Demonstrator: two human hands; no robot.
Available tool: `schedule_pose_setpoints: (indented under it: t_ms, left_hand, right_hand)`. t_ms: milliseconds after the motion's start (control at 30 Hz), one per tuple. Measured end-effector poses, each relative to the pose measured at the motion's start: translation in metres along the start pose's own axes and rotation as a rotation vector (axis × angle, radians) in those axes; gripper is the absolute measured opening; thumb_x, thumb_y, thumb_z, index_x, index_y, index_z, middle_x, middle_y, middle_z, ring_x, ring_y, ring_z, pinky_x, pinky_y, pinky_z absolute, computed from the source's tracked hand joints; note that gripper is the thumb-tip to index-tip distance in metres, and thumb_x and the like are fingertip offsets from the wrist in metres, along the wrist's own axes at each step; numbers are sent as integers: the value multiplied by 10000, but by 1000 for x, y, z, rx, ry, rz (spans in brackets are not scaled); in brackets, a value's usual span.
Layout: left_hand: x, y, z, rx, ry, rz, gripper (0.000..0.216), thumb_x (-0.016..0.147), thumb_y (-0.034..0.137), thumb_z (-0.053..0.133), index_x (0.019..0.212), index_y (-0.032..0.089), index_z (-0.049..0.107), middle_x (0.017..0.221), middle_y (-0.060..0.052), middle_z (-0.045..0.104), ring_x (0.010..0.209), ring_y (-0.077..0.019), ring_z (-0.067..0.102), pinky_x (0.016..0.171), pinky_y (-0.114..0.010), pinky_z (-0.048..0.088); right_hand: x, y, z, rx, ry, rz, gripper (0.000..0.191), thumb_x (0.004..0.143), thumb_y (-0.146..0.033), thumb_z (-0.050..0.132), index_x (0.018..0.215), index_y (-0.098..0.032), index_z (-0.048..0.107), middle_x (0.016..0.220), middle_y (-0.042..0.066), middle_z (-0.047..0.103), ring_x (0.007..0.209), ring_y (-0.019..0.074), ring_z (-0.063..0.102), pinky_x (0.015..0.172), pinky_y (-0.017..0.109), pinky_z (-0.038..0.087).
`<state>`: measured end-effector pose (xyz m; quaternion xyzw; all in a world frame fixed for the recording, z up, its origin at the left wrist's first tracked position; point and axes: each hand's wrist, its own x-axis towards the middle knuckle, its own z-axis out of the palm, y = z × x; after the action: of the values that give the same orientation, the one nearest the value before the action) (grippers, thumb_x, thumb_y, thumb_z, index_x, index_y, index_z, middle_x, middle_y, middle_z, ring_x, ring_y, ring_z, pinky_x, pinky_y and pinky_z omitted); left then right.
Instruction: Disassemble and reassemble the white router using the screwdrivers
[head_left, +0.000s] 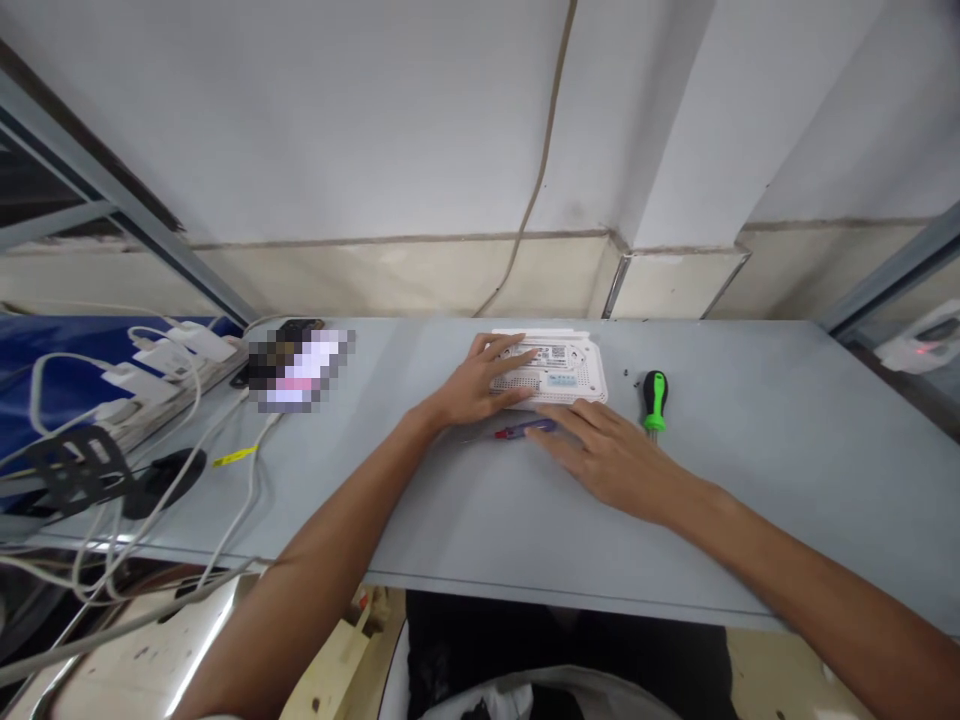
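A white vented plastic device (pixel 589 378), like a router, lies on the table with its labelled face up. My left hand (pixel 480 385) rests on its left side, fingers spread over the label and the near edge. At the near edge of the device, my right hand (pixel 600 450) has its fingers stretched out, the fingertips by the rim. Just below the device lies a slim purple test-pen-like screwdriver (pixel 517 430) with a red end, partly by my right fingers. To the right is a green and black screwdriver (pixel 655 395), its shaft partly hidden behind my right hand.
Several small dark screws (pixel 636 384) lie between the device and the green screwdriver. On the left are a blurred-out phone (pixel 304 370), a power strip (pixel 142 418) with white chargers, loose cables and a black stand (pixel 165 480). A wall borders the table's (pixel 465 520) back edge.
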<state>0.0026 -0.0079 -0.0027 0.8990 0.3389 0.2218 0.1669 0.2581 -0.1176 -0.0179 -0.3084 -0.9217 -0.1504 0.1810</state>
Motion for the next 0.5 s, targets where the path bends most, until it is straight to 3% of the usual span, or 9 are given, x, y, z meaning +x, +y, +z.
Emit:
schedule_pose_setpoints:
  t_ms: [133,233,367,433,500]
  left_hand:
    - [2,0,-6,-56,-59,-18,650,932,564,737,1521,330,592,1690,-56,413,1506,-339,348,1273,-616,340]
    - [1,-4,-12,-43,-70,-16,612,921,563,752,1476,332,639,1700,-53,397,1548,-352,299,1279,-634,322]
    - [-1,-21,-19,43,26,-31,434,970,468,713,1385,343,715,1685,-44,419,1554,-342,293,1290,-622,310]
    - [-1,-29,-18,77,84,-64,381,1012,417,649,1377,336,719,1644,-52,475,1509,-326,367,1281,-615,330]
    - [0,-33,-13,106,141,-119,380,1051,389,568,1401,320,699,1618,-64,503,1465,-311,421,1260,-616,358]
  right_hand:
    - [2,-5,11,20,-23,-21,497,982,4,434,1436,-119,595,1114,138,707,1023,274,626,912,478,601]
    - [2,1,5,192,50,28,391,1015,-47,468,1334,-157,665,1101,118,706,1023,255,644,921,454,587]
    - [0,27,-21,682,346,364,225,1053,-178,524,1130,-238,727,1060,61,704,955,189,688,853,361,589]
    - [-2,41,-30,766,481,546,152,1039,-253,588,1101,-256,727,1065,51,682,888,172,680,800,345,581]
    - [-6,50,-35,771,428,576,166,1027,-335,628,1140,-266,728,1088,54,678,879,173,666,791,347,573]
